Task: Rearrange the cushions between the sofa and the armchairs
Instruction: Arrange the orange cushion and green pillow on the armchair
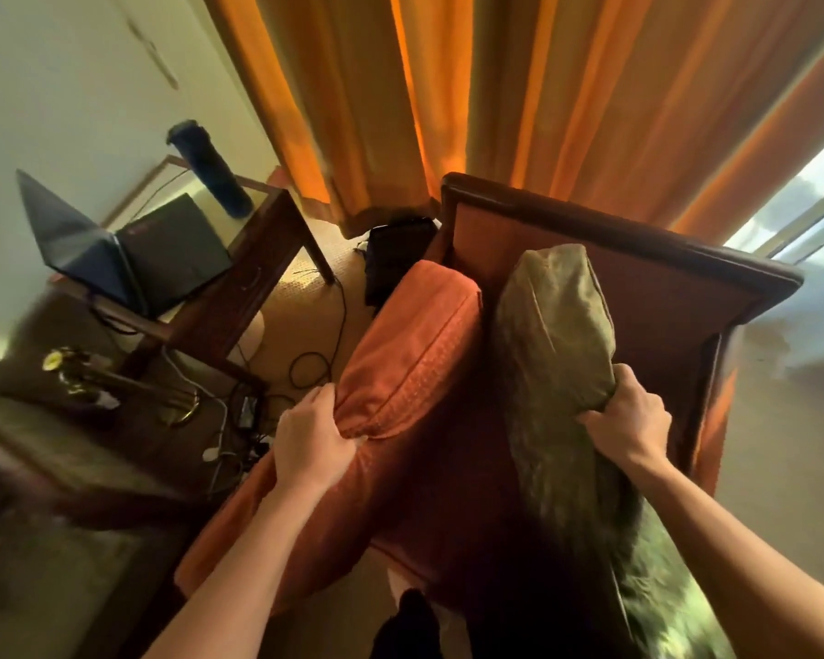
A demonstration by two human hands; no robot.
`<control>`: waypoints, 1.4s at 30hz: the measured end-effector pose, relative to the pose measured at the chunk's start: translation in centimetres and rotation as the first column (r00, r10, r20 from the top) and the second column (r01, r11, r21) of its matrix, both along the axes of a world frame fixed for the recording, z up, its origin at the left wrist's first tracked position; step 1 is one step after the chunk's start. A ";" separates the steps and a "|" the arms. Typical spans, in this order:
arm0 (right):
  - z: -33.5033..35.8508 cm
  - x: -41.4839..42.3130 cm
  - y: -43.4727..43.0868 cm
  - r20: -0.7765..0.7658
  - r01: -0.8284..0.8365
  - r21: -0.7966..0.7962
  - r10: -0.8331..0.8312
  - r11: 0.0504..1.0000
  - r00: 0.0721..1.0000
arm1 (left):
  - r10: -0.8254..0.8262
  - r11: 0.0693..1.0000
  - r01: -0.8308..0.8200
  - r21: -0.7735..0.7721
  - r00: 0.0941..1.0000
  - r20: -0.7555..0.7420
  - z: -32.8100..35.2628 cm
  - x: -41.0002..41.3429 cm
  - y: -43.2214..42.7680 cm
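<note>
An armchair (648, 259) with a dark wooden frame and orange upholstery stands in front of me. My left hand (312, 437) grips the near edge of a thick orange cushion (415, 344), which is tilted up on the left side of the chair. My right hand (626, 416) clutches an olive green cushion (555, 321) by its side; this cushion stands on edge along the right side of the seat and runs down toward me. The seat between the two cushions lies in shadow.
A wooden side table (258, 273) on the left carries an open laptop (124, 259) and a dark bottle (212, 166). Cables (315, 363) trail over the carpet. A black bag (396, 259) sits behind the chair. Orange curtains (495, 88) hang behind; a window (800, 216) is at right.
</note>
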State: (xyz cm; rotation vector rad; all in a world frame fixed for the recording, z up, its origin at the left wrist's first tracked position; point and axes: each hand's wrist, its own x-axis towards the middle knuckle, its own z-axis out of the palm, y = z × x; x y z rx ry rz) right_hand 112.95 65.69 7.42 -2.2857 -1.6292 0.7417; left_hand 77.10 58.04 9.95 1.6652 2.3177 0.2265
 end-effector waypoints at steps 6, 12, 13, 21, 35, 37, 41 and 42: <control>0.3 -3.7 1.6 0.037 -0.119 0.011 0.119 0.993 0.992 | -0.312 0.949 0.304 -0.080 0.943 -0.120 -4.3 0.2 -2.9; 1.5 -6.8 5.9 0.067 -0.250 -0.012 0.251 0.968 0.966 | -0.457 0.888 0.460 0.016 0.885 -0.087 -4.9 -1.4 -0.4; 2.0 -7.1 7.1 0.075 -0.288 -0.004 0.287 0.958 0.955 | -0.443 0.896 0.444 0.022 0.895 -0.055 -5.1 -1.8 -0.5; 5.0 -9.6 17.8 0.171 -0.595 -0.057 0.595 0.802 0.785 | -0.410 0.911 0.410 0.040 0.912 0.009 -5.1 -2.1 -1.6; -1.8 2.1 18.0 0.284 -0.487 -0.203 0.528 0.849 0.801 | -0.470 0.882 0.471 0.012 0.882 -0.027 -4.7 0.3 5.1; -2.1 2.5 17.4 0.314 -0.486 -0.196 0.524 0.852 0.792 | -0.441 0.897 0.442 0.016 0.896 -0.055 -4.8 0.4 5.7; -2.8 3.5 16.5 0.361 -0.478 -0.159 0.501 0.864 0.786 | -0.408 0.908 0.413 0.068 0.910 -0.069 -5.0 0.6 5.4; -2.8 3.6 16.4 0.367 -0.475 -0.157 0.498 0.866 0.786 | -0.385 0.918 0.389 0.080 0.921 -0.067 -5.1 0.7 5.2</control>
